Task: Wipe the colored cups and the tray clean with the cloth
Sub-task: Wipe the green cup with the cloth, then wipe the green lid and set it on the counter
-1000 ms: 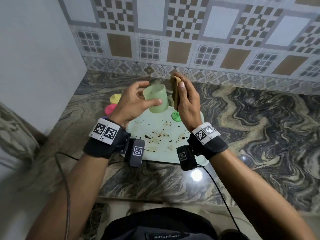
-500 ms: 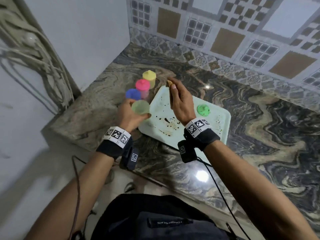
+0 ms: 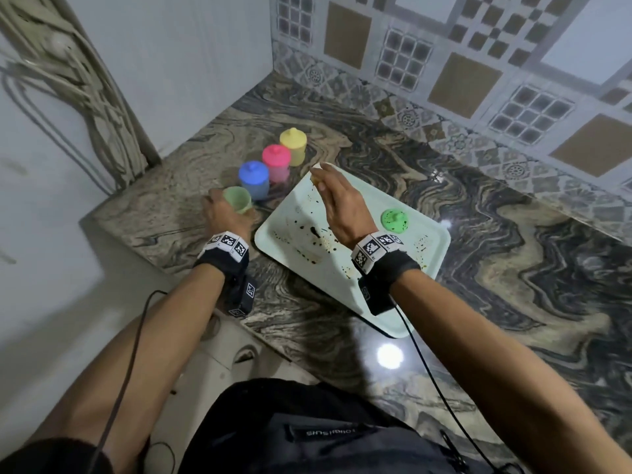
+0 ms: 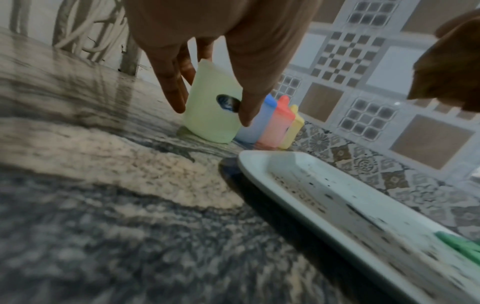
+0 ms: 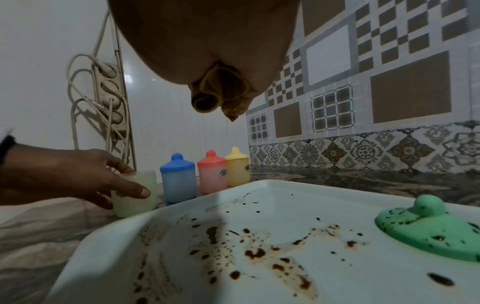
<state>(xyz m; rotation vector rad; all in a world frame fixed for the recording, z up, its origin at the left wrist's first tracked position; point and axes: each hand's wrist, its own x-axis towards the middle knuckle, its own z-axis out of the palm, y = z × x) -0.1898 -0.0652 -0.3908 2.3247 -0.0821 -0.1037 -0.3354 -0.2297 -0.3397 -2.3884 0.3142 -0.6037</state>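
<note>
My left hand (image 3: 224,208) grips the lidless green cup (image 3: 237,199) (image 4: 213,109) (image 5: 135,190), which stands on the counter left of the tray, in line with the blue cup (image 3: 253,179), pink cup (image 3: 276,163) and yellow cup (image 3: 293,146). Those three carry lids. My right hand (image 3: 338,203) hovers over the tray's far corner and holds the bunched yellow-brown cloth (image 5: 219,92). The pale tray (image 3: 355,285) is spattered with brown stains. A stained green lid (image 3: 395,220) (image 5: 436,228) lies on the tray's right part.
A marble counter (image 3: 513,268) meets a tiled wall at the back and a white wall on the left. A power strip with cables (image 5: 106,94) hangs on the left wall. The counter's front edge runs just below my wrists.
My left hand has carried the green cup from mid-air over the tray down to the counter beside the blue cup. My right hand, still holding the cloth, has separated from the cup.
</note>
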